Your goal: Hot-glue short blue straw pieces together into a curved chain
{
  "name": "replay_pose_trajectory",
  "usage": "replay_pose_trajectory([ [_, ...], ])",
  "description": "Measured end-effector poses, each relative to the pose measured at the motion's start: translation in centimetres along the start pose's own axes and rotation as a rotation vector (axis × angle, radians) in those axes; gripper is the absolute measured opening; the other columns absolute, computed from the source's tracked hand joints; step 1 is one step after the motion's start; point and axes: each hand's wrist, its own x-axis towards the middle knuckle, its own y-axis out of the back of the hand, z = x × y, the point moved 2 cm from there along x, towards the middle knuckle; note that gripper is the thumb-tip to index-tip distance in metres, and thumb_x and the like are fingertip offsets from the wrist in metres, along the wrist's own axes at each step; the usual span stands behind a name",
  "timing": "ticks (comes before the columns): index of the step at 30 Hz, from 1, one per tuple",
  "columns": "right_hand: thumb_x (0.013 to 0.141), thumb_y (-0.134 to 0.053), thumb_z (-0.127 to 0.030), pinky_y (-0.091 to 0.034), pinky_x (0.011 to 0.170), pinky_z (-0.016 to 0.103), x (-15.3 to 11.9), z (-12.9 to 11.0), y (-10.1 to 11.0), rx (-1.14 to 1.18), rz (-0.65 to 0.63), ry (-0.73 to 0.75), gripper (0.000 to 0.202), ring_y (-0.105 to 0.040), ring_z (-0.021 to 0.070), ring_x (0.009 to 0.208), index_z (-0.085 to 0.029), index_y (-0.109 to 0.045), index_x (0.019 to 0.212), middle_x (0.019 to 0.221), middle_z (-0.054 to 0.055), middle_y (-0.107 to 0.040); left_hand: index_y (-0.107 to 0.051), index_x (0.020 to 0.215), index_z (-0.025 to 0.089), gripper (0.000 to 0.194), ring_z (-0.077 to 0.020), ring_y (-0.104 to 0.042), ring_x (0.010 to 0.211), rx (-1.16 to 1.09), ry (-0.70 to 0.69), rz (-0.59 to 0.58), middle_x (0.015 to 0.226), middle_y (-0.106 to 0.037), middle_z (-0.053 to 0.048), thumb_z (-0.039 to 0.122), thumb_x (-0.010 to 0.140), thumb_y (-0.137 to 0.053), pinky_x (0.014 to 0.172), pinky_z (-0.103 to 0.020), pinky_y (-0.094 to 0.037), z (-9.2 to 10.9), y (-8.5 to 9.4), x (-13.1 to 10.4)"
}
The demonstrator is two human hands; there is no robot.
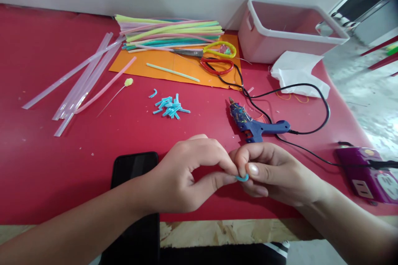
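Note:
Near the front edge of the red table, a short blue piece of pipe cleaner [242, 178] is bent into a curve between my two hands. My left hand [199, 169] pinches one end between thumb and forefinger. The other end is gripped by the thumb and fingers of my right hand [270, 172]. Beyond my hands lies a small pile of cut blue pipe cleaner pieces [171, 107], with one curled blue piece [153, 93] apart from it. A blue glue gun [255, 122] rests just behind my right hand.
A black phone [133, 169] lies under my left forearm. Scissors [214, 56] and bundled pipe cleaners [171, 35] lie on orange card [124, 63]. Clear glue sticks [83, 78] are at left, a pink bin [280, 39] at back right. The glue gun's cord [326, 107] runs toward a purple power strip [357, 174].

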Motion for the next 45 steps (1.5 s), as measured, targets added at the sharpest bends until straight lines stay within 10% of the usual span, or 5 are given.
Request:
replay_pose_trajectory([
  [8,0.095,-0.069,-0.031,-0.049,0.051,0.021,-1.0,-0.6,-0.4,-0.663,0.504,0.577,0.01,-0.06,0.0094,0.059,-0.023,-0.074,0.097,0.076,0.0,-0.068,-0.075,0.088,0.013,0.005,-0.0134,-0.068,0.072,-0.067,0.289,0.102,0.083,-0.077,-0.005,0.015,0.09,-0.071,0.068,-0.024,-0.055,0.0,0.0,-0.1],
  [14,0.086,-0.076,-0.012,-0.061,0.067,0.025,-1.8,-1.3,-1.8,-1.314,0.501,0.959,0.016,-0.073,0.0153,0.075,-0.022,-0.073,0.098,0.083,0.003,-0.077,-0.077,0.086,0.015,0.005,-0.0139,-0.068,0.07,-0.069,0.358,0.145,0.082,-0.078,-0.004,0.015,0.085,-0.073,0.064,-0.025,-0.054,-0.1,-0.1,-0.4],
  [31,0.087,-0.073,-0.013,-0.065,0.071,0.02,-1.9,-1.7,-2.6,-1.426,0.477,0.98,0.014,-0.079,0.0154,0.074,-0.018,-0.079,0.099,0.087,0.008,-0.083,-0.075,0.083,0.015,0.007,-0.014,-0.067,0.067,0.057,0.082,0.178,0.078,-0.08,-0.005,0.009,0.084,-0.073,0.066,-0.026,-0.055,-0.1,-0.3,-0.2],
  [45,0.088,-0.074,-0.022,-0.058,0.057,0.025,-1.7,-1.4,-2.1,-1.183,0.497,0.778,0.021,-0.069,0.0145,0.064,-0.024,-0.073,0.108,0.087,0.005,-0.077,-0.076,0.088,0.015,0.005,-0.0139,-0.068,0.07,0.054,0.144,0.138,0.082,-0.079,-0.004,0.012,0.088,-0.072,0.065,-0.024,-0.055,0.0,-0.2,-0.3],
])
